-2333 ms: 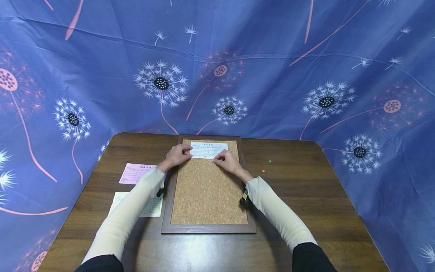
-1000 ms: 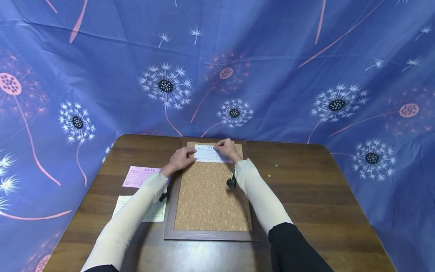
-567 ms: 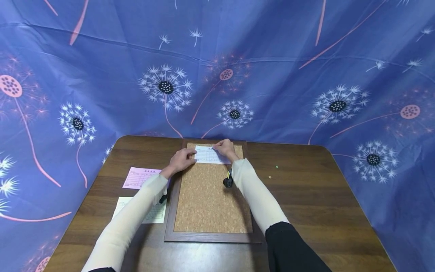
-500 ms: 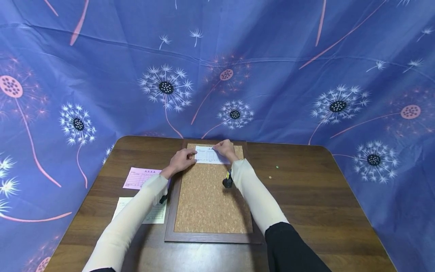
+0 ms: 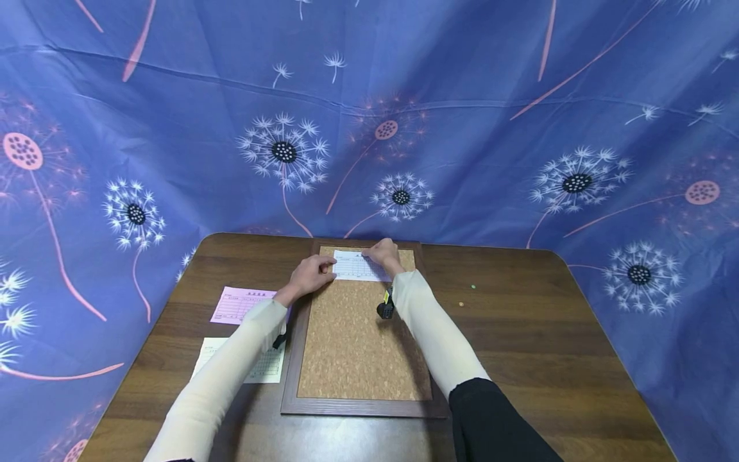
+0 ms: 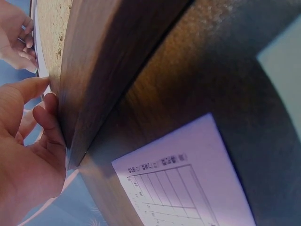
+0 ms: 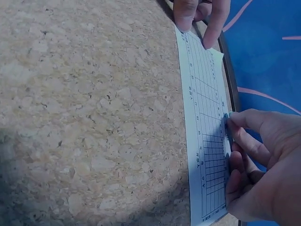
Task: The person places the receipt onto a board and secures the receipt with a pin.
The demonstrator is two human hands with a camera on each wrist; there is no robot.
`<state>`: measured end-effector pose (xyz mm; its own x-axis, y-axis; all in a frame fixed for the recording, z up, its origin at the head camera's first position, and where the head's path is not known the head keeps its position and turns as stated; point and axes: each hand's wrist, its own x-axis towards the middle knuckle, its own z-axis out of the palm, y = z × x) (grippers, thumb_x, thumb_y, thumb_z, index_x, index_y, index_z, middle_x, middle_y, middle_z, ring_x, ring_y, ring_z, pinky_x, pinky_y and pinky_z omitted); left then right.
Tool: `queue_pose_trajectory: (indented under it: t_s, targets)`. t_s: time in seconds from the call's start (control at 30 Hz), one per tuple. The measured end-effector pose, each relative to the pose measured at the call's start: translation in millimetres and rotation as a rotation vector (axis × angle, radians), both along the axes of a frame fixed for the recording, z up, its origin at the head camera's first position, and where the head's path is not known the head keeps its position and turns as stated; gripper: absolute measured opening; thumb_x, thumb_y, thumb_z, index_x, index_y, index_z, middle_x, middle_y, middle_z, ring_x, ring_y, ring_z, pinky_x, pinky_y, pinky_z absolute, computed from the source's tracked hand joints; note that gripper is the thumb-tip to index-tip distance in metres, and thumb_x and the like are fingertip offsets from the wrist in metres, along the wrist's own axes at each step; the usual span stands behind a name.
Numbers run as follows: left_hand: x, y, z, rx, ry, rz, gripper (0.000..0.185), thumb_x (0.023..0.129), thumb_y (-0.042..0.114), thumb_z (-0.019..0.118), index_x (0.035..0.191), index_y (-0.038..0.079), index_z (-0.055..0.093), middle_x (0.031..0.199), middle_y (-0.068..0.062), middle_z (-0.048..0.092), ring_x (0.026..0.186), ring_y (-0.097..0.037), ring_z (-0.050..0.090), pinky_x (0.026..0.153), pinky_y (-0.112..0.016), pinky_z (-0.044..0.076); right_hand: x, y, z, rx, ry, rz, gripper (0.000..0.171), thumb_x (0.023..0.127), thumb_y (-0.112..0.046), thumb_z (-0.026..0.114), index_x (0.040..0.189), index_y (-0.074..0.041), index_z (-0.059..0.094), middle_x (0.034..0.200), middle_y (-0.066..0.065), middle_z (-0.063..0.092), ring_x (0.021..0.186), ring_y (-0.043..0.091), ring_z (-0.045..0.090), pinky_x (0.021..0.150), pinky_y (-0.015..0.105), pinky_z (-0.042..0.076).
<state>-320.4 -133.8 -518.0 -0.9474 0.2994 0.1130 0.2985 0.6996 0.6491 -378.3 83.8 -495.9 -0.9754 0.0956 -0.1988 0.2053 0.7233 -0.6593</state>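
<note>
A white printed form slip (image 5: 353,267) lies across the top of a wood-framed cork board (image 5: 360,346). My left hand (image 5: 310,276) rests at the slip's left end; in the right wrist view two of its fingertips press the paper, spread apart. At the slip's upper edge my right hand (image 5: 383,254) pinches a small pale thumbtack (image 7: 230,115), mostly hidden by the fingertips. The right end of the slip runs beneath that hand in the head view. The slip's right half shows in the right wrist view, flat against the cork.
Left of the board lie a pink form slip (image 5: 239,305) and a pale yellow-green one (image 5: 268,367), both partly under the left sleeve. Two tiny dots, one green (image 5: 473,287) and one orange (image 5: 461,304), sit on the wooden table (image 5: 537,359) at right. A blue patterned cloth (image 5: 462,128) hangs behind.
The right hand has moved from the slip's lower right corner up to its upper edge and stayed there. The left hand has kept its place on the left end.
</note>
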Motion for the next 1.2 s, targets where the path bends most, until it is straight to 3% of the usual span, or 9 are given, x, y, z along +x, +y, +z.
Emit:
queue_pose_trajectory:
  t_s: [0.4, 0.63, 1.03, 1.2]
  targets:
    - [-3.0, 4.1, 2.1, -0.045, -0.043, 0.027, 0.039, 0.093, 0.02, 0.072, 0.129, 0.007, 0.069, 0.093, -0.007, 0.065, 0.082, -0.02, 0.057, 0.067, -0.03, 0.041, 2.1, 0.3, 4.8, -0.013, 0.015, -0.042, 0.025, 0.088, -0.028, 0.078, 0.099, -0.005, 0.081, 0.111, 0.011, 0.078, 0.11, 0.029, 0.07, 0.096, 0.04, 0.054]
    - [-4.7, 2.5, -0.6, -0.043, -0.043, 0.031, 0.039, 0.093, 0.02, 0.072, 0.13, 0.007, 0.069, 0.093, -0.007, 0.064, 0.082, -0.02, 0.056, 0.068, -0.031, 0.041, 0.3, 3.9, -1.0, -0.075, 0.05, -0.001, 0.018, 0.09, -0.025, 0.077, 0.099, -0.011, 0.083, 0.111, 0.006, 0.078, 0.113, 0.025, 0.068, 0.1, 0.038, 0.052]
    - [-2.6, 3.2, -1.9, -0.027, -0.012, 0.02, 0.038, 0.091, 0.019, 0.072, 0.127, 0.005, 0.07, 0.092, -0.007, 0.064, 0.082, -0.021, 0.056, 0.068, -0.032, 0.041, -4.6, 8.2, -9.7, 0.078, 0.124, 0.12, 0.02, 0.095, -0.035, 0.071, 0.102, -0.021, 0.083, 0.108, 0.0, 0.079, 0.1, 0.023, 0.072, 0.079, 0.038, 0.053]
    - [-1.8, 3.0, -3.7, -0.017, 0.019, 0.017, 0.038, 0.09, 0.017, 0.072, 0.125, 0.002, 0.07, 0.088, -0.006, 0.062, 0.078, -0.018, 0.055, 0.065, -0.03, 0.04, -3.5, 12.7, -11.5, 0.118, 0.192, 0.137, 0.016, 0.093, -0.036, 0.073, 0.095, -0.024, 0.083, 0.099, -0.003, 0.08, 0.091, 0.02, 0.073, 0.069, 0.035, 0.052]
